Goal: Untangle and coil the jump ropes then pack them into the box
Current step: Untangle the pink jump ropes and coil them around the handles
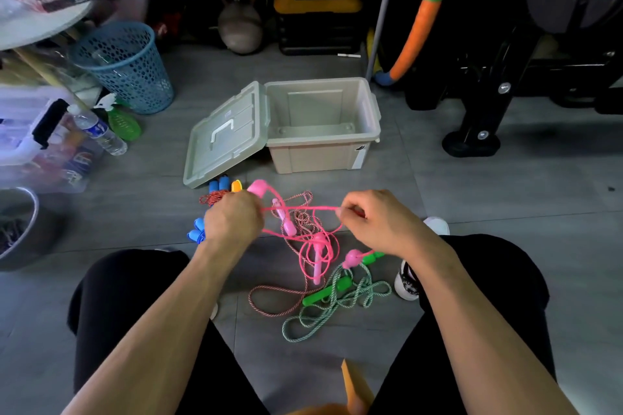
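Observation:
A pink jump rope [315,248] is stretched between my hands above the floor. My left hand [232,219] grips its pink handle [259,188] and part of the cord. My right hand [374,219] pinches the cord near its fingertips. Below lie a red-and-white rope [269,300] and a green rope [337,307] with green handles [325,291], tangled together. Blue handles [196,229] and a red-blue rope [212,197] lie beside my left hand. The beige box [322,145] stands open behind, its lid [226,135] leaning against its left side.
A blue mesh bin [124,67], a water bottle [101,133] and a green spray bottle [121,121] stand at left. A clear storage bin [40,138] is at far left. Black gym equipment [505,61] fills the right. My knees flank the ropes.

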